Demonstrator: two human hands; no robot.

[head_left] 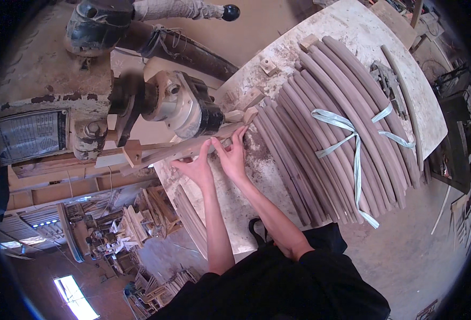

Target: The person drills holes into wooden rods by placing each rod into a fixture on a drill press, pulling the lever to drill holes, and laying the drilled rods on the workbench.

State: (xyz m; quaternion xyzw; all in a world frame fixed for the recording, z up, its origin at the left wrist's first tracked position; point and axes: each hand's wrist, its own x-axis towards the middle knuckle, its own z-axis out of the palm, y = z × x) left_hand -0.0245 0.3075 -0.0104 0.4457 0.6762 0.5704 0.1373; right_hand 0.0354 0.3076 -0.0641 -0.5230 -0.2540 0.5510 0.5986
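A brown wooden strip [177,151] lies slantwise at the table's left edge, beneath the metal head [179,104] of a drilling machine. Against its near side is my left hand [197,169], thumb and fingers spread along the wood and gripping it. My right hand [233,160] holds the same strip a little farther right, with its fingertips over the far edge and its thumb close to my left hand. The undersides of both grips are hidden. Small wooden blocks [251,98] sit just beyond the strip's right end.
Right of my hands lies a big stack of curved wooden rods [321,122], partly tied with pale green ribbon [356,146]. Dusty white tabletop [347,24] surrounds it. A metal clamp-like tool [387,82] lies beyond the rods. Wooden parts [134,226] crowd the floor at left.
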